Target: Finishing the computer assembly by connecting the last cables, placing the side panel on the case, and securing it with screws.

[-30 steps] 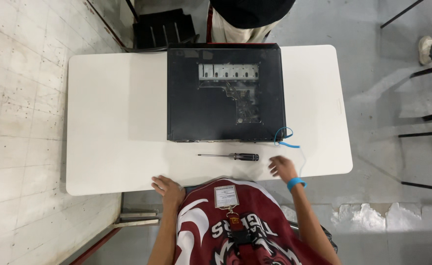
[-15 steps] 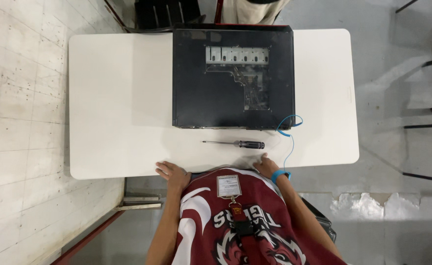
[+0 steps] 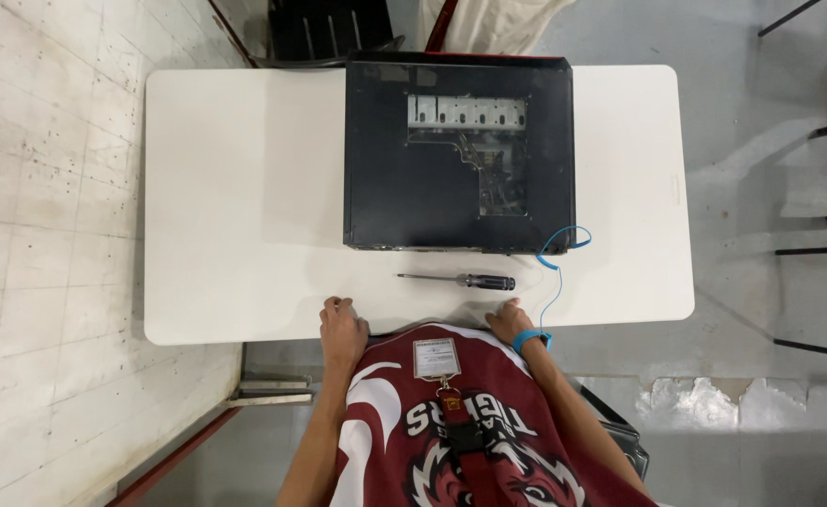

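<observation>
1. The screwdriver [image 3: 457, 280] lay flat on the white desk [image 3: 244, 207], just in front of the black computer case [image 3: 458, 155] and nearest the right hand [image 3: 510, 321].
2. The right hand rested on the desk's near edge, fingers loosely together and holding nothing (a blue wrist strap [image 3: 529, 339] ran its coiled cord [image 3: 554, 268] toward the case).
3. The left hand [image 3: 341, 324] rested likewise at the edge, fingers together, empty.
4. The work seemed barely begun; picking up the tool would call for a short forward reach by the right hand.
5. Grey floor [image 3: 761, 188] surrounded the desk.
</observation>
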